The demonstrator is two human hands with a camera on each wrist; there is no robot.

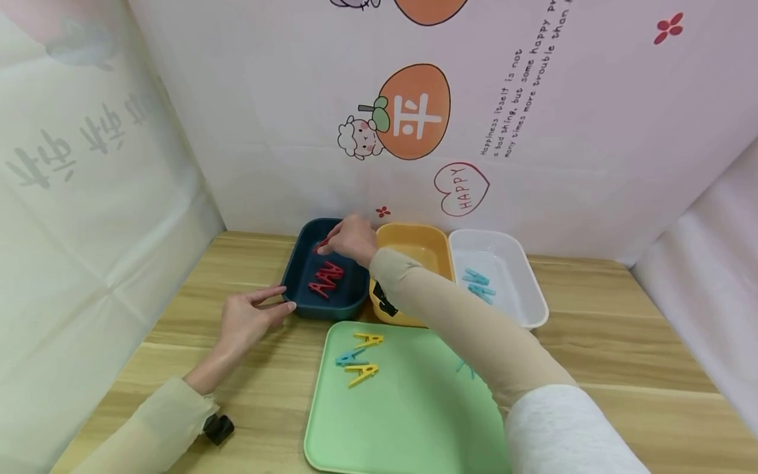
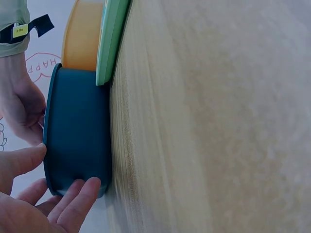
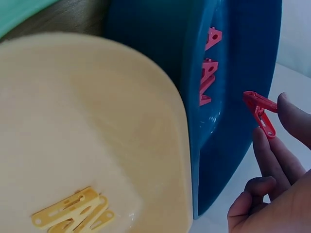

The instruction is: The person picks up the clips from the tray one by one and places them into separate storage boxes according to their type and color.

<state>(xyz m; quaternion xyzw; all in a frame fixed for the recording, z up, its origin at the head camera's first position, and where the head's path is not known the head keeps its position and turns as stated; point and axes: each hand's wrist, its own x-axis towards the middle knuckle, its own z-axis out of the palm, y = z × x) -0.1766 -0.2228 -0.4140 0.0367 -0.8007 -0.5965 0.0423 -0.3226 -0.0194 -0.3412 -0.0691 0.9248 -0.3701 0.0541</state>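
My right hand [image 1: 353, 238] pinches a red clothespin [image 3: 254, 106] by its handle ends between thumb and fingertips, over the far part of the dark blue container [image 1: 331, 313]. Several more red clothespins [image 1: 326, 279] lie on that container's floor. At its near left corner, my left hand [image 1: 247, 318] touches the container with extended fingers; in the left wrist view the thumb [image 2: 30, 158] is at the rim and the fingertips [image 2: 87, 191] rest against the outer wall.
A yellow container [image 3: 112, 121] holding yellow clothespins [image 3: 75, 211] adjoins the blue one. Right of it is a white container [image 1: 503, 276] with blue clothespins [image 1: 479, 285]. A green tray [image 1: 408, 415] in front holds yellow clothespins [image 1: 362, 374] and blue ones [image 1: 352, 357], partly under my right arm.
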